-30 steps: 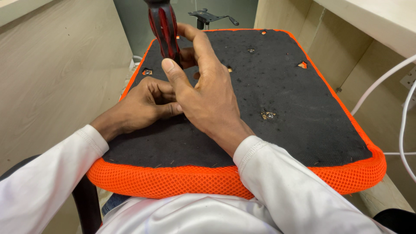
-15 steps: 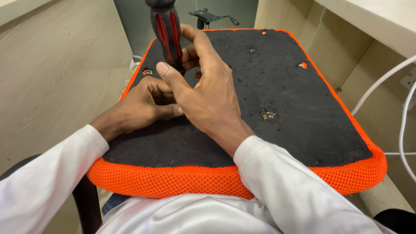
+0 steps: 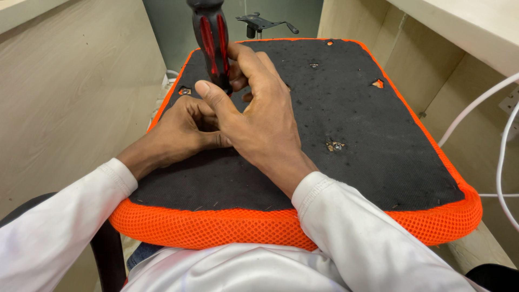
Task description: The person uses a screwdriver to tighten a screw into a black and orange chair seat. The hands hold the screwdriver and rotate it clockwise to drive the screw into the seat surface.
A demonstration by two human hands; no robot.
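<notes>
An upturned chair seat (image 3: pixel 378 135) lies across my lap, its underside black fabric with an orange mesh rim. My right hand (image 3: pixel 259 119) grips the lower part of a black and red screwdriver handle (image 3: pixel 213 38), held upright over the seat's left side. My left hand (image 3: pixel 181 132) rests on the black fabric just under it, fingers curled at the spot where the tool's tip meets the seat. The tip and whatever it touches are hidden by my hands. Screw holes show in the fabric, one (image 3: pixel 336 146) at the middle right and one (image 3: pixel 185 91) near the left rim.
Pale wooden panels stand close on the left (image 3: pixel 70 97) and right (image 3: pixel 432 65). A black chair base mechanism (image 3: pixel 265 22) lies on the floor beyond the seat. White cables (image 3: pixel 486 108) hang along the right wall by a socket.
The screwdriver handle has turned slightly in my right hand, whose fingers have shifted their grip. My left hand has stayed put.
</notes>
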